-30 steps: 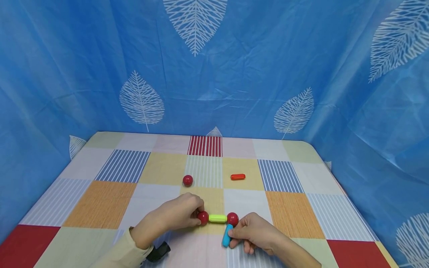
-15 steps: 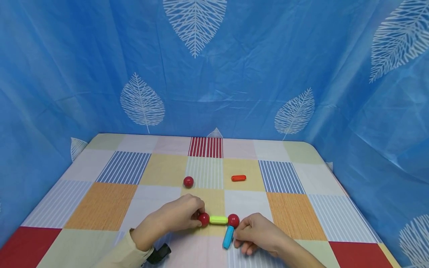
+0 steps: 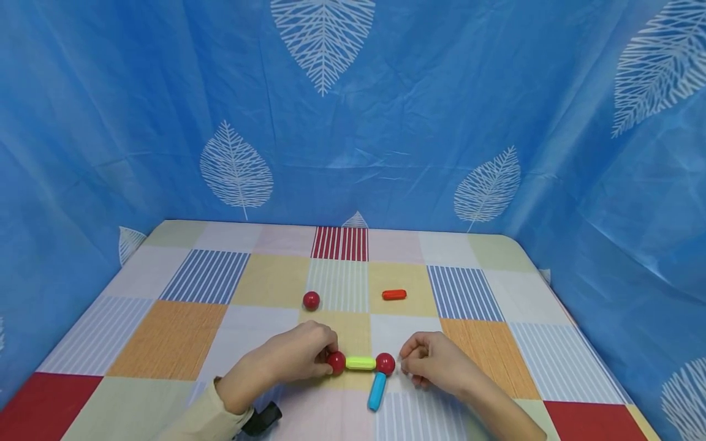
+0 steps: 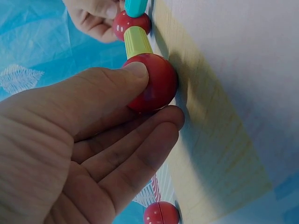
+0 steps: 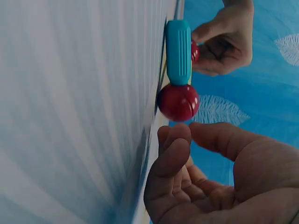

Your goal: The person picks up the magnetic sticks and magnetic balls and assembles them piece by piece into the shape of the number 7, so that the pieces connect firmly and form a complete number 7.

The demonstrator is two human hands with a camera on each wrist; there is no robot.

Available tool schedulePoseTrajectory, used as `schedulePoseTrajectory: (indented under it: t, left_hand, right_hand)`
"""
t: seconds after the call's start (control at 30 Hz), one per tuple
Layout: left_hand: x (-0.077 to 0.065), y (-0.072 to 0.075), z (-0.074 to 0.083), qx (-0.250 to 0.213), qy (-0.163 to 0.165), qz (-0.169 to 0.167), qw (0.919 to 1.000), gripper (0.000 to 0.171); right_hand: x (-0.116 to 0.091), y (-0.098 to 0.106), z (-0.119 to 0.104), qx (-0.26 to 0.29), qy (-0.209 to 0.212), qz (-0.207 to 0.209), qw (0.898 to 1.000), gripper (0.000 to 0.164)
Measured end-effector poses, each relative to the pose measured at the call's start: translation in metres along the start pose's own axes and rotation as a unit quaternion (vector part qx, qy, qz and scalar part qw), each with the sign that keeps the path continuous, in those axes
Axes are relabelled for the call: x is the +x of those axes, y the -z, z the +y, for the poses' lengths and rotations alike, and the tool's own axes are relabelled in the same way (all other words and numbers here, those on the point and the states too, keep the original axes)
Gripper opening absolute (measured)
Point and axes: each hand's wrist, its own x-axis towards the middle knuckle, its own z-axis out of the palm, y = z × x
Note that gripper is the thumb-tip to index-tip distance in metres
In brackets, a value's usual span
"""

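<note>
My left hand (image 3: 300, 352) pinches a red ball (image 3: 336, 362) between thumb and fingers, close over the tablecloth. A yellow-green ribbed rod (image 3: 361, 363) joins that ball to a second red ball (image 3: 385, 364) on the right. From this second ball a blue rod (image 3: 377, 392) runs toward the near edge, its end meeting the ball in the right wrist view. To the right of the second ball is my right hand (image 3: 438, 364), fingers loosely bent and holding nothing. Its fingertips (image 5: 177, 135) are just short of the ball in the right wrist view.
Farther back on the patchwork tablecloth (image 3: 193, 337) lie a loose red ball (image 3: 311, 301) and an orange-red rod (image 3: 394, 294). A blue curtain (image 3: 353, 153) with white leaf prints surrounds the table's back and sides. A black strap piece (image 3: 261, 419) hangs at the left wrist.
My right hand has let go of the blue rod and moved away to the right and slightly up. The left hand keeps its grip on the red ball.
</note>
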Motion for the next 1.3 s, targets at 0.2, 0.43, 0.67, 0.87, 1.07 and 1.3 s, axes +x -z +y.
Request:
schedulePoseTrajectory:
  t: [0.2, 0.43, 0.67, 0.87, 1.07, 1.3]
  left_hand:
    - [0.0, -0.001, 0.0, 0.0, -0.002, 0.002, 1.0, 0.014]
    - [0.0, -0.002, -0.001, 0.004, 0.003, 0.003, 1.0, 0.015]
    - [0.0, -0.002, 0.0, 0.007, 0.001, 0.004, 1.0, 0.015]
    - [0.001, -0.002, -0.001, 0.011, 0.004, 0.003, 0.9999, 0.014]
    - [0.001, -0.002, -0.001, 0.015, 0.004, 0.004, 0.9999, 0.014]
    - [0.0, -0.002, -0.001, 0.021, -0.009, 0.011, 0.9997, 0.016]
  right_hand:
    - [0.009, 0.006, -0.001, -0.047, 0.035, 0.021, 0.998, 0.019]
    - [0.023, 0.008, -0.002, -0.125, 0.062, 0.07, 0.988, 0.017]
    - [0.037, 0.012, -0.006, -0.217, 0.11, 0.158, 0.957, 0.019]
    - [0.051, 0.017, -0.007, -0.265, 0.141, 0.195, 0.934, 0.024]
    - [0.062, 0.022, -0.009, -0.292, 0.163, 0.213, 0.918, 0.028]
    - [0.076, 0.024, -0.009, -0.322, 0.177, 0.198, 0.908, 0.034]
